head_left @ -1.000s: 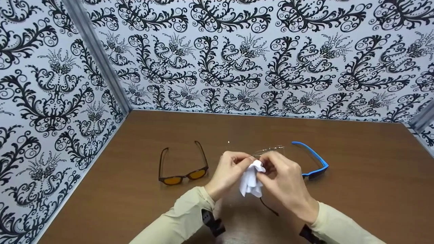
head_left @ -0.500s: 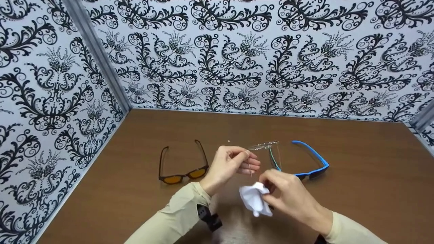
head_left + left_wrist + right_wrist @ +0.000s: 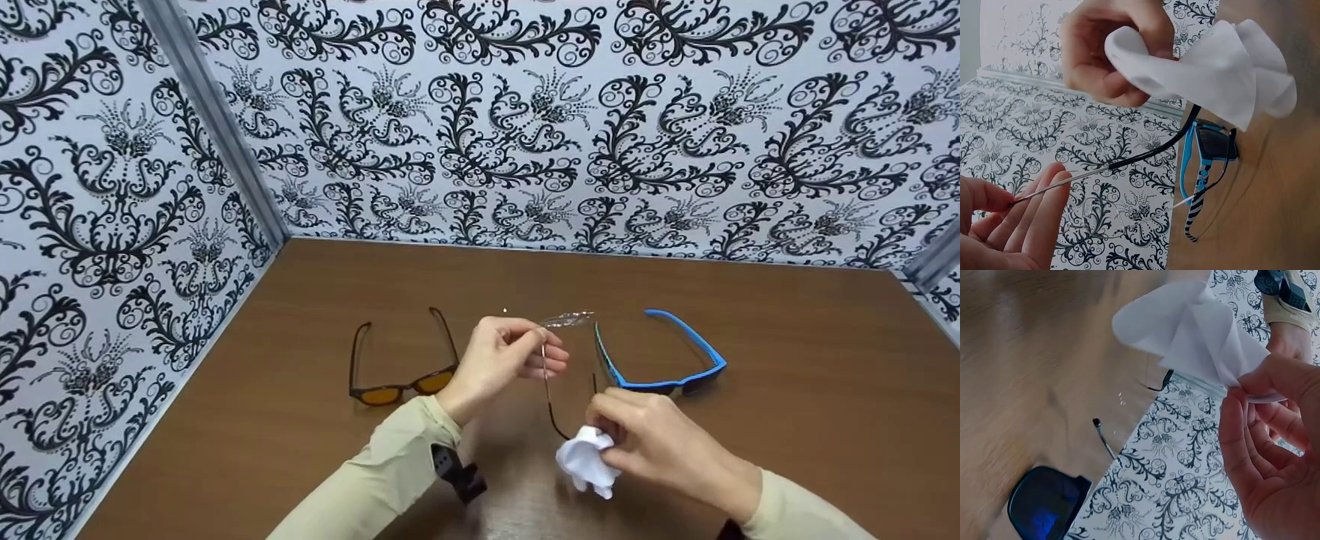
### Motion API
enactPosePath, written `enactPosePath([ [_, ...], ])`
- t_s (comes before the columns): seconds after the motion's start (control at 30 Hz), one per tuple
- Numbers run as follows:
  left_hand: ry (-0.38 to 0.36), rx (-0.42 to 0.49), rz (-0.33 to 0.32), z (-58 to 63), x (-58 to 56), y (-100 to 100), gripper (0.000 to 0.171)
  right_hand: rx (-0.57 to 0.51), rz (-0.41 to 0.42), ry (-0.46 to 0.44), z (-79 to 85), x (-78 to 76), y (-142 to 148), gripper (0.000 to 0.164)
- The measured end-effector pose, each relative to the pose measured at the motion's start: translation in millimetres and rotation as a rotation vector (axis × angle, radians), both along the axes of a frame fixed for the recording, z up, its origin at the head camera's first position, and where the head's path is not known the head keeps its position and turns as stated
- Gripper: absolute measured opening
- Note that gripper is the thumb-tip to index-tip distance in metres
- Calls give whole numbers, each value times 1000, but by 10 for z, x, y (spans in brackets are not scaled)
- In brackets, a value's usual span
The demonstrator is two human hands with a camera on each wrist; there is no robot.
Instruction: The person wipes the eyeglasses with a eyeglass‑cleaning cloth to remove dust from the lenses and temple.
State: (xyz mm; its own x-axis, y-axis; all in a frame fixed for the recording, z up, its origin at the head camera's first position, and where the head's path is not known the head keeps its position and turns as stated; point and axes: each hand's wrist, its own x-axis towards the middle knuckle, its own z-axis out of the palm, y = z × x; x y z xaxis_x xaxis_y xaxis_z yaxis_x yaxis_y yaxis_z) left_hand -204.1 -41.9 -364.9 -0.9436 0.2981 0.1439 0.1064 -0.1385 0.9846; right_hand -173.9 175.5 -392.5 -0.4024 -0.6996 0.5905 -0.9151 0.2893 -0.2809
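My left hand point(image 3: 510, 356) pinches a pair of eyeglasses point(image 3: 568, 320) with transparent lenses near one hinge, its other fingers extended. The held temple point(image 3: 1145, 154), thin metal with a dark curved end, reaches toward my right hand point(image 3: 660, 435). A white cloth point(image 3: 589, 461) is pinched there between thumb and fingers, hanging in loose folds. The temple's tip meets the cloth and is hidden by it. In the right wrist view the cloth point(image 3: 1202, 337) fans out from the fingertips. The other temple's dark end point(image 3: 594, 383) shows just beyond the right hand.
Blue-framed sunglasses point(image 3: 709, 346) with dark lenses lie unfolded on the right of the brown table point(image 3: 337, 480). Dark-framed glasses with orange lenses point(image 3: 381, 396) lie unfolded on the left. Patterned panels point(image 3: 510, 135) stand behind the table and along its left side.
My right hand has moved away from the left, down and to the right, with the cloth along the temple to its end. My left hand keeps its pinch on the eyeglasses.
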Motion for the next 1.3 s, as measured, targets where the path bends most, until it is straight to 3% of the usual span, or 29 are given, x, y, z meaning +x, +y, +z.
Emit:
enactPosePath([
  [0.1,-12,2,-7,-8,19,32,21,-26,-41,-2,0,8,-95,39],
  [0.23,-30,-3,-17,-14,56,75,19,-102,-155,15,24,-8,-230,37],
  [0.43,4,-33,8,11,86,99,18,-242,-293,43,66,-49,-307,36],
  [0.6,12,-20,4,32,78,101,18,-282,-277,44,74,-49,-298,38],
  [0.8,2,0,-1,49,34,25,20,-303,-215,-28,134,-47,-217,40],
  [1.03,59,-47,65,144,-52,-196,20,-363,-207,-185,162,-9,28,42],
  [1.3,52,-154,146,152,-172,-351,19,-418,-283,-256,53,12,263,41],
])
